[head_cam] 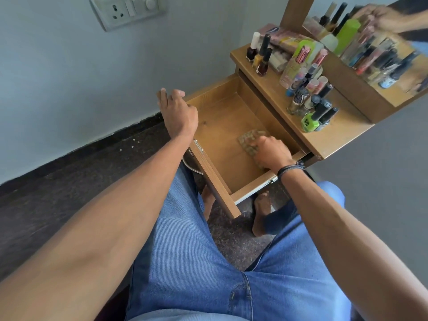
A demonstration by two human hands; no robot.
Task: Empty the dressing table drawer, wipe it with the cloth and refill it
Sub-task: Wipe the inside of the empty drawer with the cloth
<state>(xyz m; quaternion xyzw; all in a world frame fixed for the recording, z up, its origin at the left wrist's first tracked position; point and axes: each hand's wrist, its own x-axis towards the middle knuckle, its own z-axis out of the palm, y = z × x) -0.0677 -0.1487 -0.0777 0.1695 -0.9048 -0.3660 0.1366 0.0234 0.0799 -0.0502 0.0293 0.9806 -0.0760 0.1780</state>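
The wooden drawer is pulled out from the dressing table, and its floor is bare apart from a checked tan cloth. My right hand lies on the cloth inside the drawer, near the right wall, fingers pressed onto it. My left hand rests at the drawer's left front corner with the fingers loosely bent, holding nothing. Many nail polish bottles and cosmetic tubes stand on the table top.
A mirror stands at the back of the table top. The wall with a socket panel is to the left. My jeans-clad legs and bare feet are below the drawer on the dark floor.
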